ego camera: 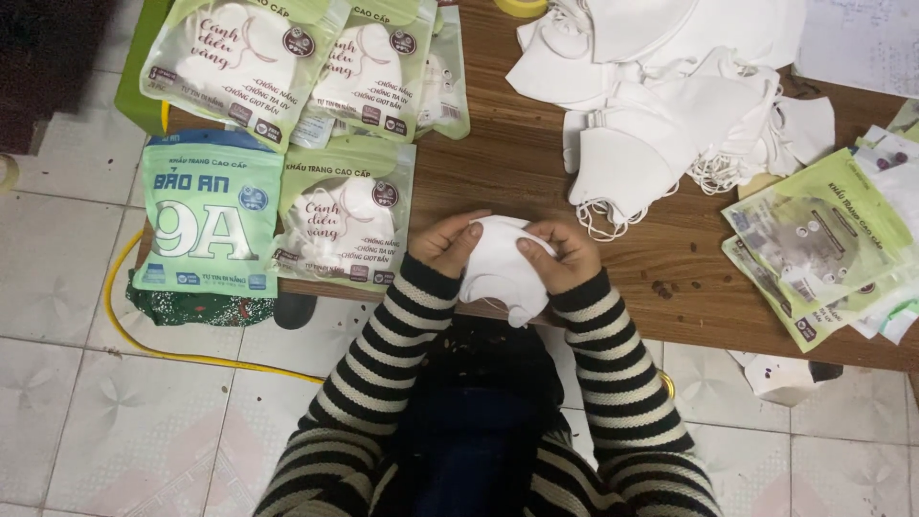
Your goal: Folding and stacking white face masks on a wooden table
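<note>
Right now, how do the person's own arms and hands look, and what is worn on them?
Both arms wear long knit sleeves with black and cream horizontal stripes, ending in snug cuffs at the wrists. The left hand and right hand are bare: no gloves, and no rings or watch are visible.

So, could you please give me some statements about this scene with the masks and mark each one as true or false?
1. Both hands hold one white mask at the near edge of the wooden table. True: the left hand and the right hand grip it from either side.
2. The loose white masks are piled on the floor. False: they lie on the table, beyond the right hand.
3. Filled packets lie to the left of the hands. True.
4. The empty flat pouches are blue. False: they are pale green, at the right.
5. The sleeves are plain white. False: they are striped dark and light.
</note>
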